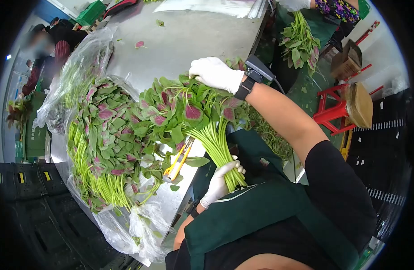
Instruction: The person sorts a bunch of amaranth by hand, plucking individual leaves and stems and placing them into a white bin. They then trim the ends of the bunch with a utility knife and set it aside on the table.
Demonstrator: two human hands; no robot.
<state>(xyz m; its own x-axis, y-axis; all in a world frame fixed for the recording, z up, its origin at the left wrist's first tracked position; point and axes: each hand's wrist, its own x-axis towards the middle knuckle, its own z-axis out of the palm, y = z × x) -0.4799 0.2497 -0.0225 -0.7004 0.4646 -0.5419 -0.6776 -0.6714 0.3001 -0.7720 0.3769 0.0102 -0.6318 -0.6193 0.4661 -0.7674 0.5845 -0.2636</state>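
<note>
At the near edge of the steel tabletop [189, 40], person holds one bunch of red-green amaranth [189, 112] with both gloved hands. Left hand [220, 180]: fingers wrapped tight around the lower stems of the bunch, stem ends sticking out below the grip, over the green apron [261, 211]. Right hand [216, 73]: resting on top of the leafy end, fingers curled down into the leaves; can't tell whether it's actually gripping or just pressing. Black wrist strap with a small device [256, 72] on the right forearm.

Bunch lies tilted, leaves up and left over the tabletop, stems down and right toward the body.

Left of it: large pile of the same greens [103, 144] lying on clear plastic sheeting [126, 225], stems pointing toward the tabletop's left edge. Yellow-handled scissors [177, 164] lie on the tabletop just beside the pile, under the held bunch's leaves. Loose leaf [139, 44] further up on bare steel.

Top right: another person's gloved hand [294, 4] holds a separate bunch [301, 42] hanging down. Red stool [337, 108] on the floor right of that. Another person, blurred, at far left [45, 54].
</note>
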